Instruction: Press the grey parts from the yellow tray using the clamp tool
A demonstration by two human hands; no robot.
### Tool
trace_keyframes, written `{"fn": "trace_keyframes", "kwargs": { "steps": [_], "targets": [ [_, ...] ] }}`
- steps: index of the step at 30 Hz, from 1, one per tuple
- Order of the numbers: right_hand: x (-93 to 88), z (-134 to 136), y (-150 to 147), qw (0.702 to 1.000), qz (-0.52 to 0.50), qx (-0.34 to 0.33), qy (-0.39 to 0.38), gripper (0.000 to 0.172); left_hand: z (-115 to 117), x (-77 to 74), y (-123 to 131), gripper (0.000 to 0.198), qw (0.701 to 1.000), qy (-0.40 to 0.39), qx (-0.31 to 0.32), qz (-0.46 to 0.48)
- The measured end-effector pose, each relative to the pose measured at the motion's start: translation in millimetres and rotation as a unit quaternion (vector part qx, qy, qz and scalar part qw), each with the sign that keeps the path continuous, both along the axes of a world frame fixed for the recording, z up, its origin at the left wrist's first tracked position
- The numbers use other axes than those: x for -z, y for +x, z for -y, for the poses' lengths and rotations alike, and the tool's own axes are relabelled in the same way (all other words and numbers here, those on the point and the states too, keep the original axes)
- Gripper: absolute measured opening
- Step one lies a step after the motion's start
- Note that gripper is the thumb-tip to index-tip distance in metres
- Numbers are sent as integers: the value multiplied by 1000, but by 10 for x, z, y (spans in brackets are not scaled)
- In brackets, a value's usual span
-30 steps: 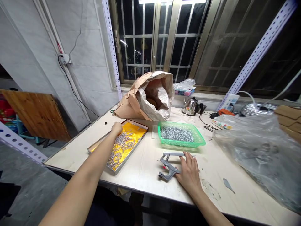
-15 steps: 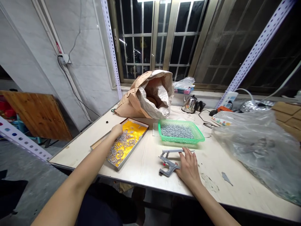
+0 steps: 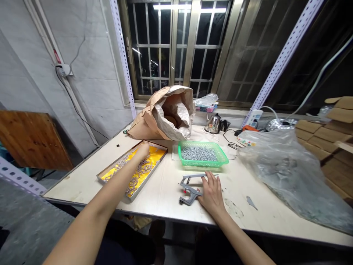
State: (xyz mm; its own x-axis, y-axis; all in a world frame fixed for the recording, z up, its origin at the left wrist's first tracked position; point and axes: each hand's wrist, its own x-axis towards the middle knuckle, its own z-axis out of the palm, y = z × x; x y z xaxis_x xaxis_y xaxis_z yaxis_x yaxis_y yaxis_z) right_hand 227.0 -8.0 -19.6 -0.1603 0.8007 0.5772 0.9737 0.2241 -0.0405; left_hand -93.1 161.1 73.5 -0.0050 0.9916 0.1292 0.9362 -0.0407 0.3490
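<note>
My left hand [image 3: 143,150] is over the far part of a shallow tray [image 3: 137,195] with a yellow bottom. Small metal pins or tubes [image 3: 143,168] lie scattered in it. The fingers point down and away, so what they touch is hidden. On the table to the right, my right hand [image 3: 211,192] grips grey pliers [image 3: 191,195], which have a coil spring and a small red part. My fingers rest over the upper handle, with the thumb by the lower one. Just behind stands a green plastic basket [image 3: 224,162] full of similar metal pieces [image 3: 198,153].
A big open paper sack [image 3: 143,123] lies behind the tray. Toward the window are a metal kettle [image 3: 213,124] and a power strip [image 3: 254,118]. A clear plastic bag [image 3: 286,176] and cardboard boxes [image 3: 317,143] fill the right side. A grey scrap [image 3: 251,202] lies near the front.
My left hand has moved farther toward the tray's back edge, across the pieces. My right hand keeps the same hold on the pliers. The whole view has shifted slightly.
</note>
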Motion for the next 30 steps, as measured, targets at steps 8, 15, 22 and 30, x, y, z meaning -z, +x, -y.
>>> {"fn": "trace_keyframes", "kwargs": {
  "steps": [8,15,22,30],
  "targets": [
    [-96,38,-48,1000,-4,21,-21,49,1305,214,642,17,857,-151,78,486],
    [-145,59,-58,999,26,39,-4,59,1755,620,1125,35,765,-169,36,621],
    [-167,55,-75,998,46,41,-8,64,1713,779,1245,36,787,-91,32,609],
    [-174,69,-89,996,56,60,-26,64,1739,796,1289,82,829,-96,90,543]
  ]
}}
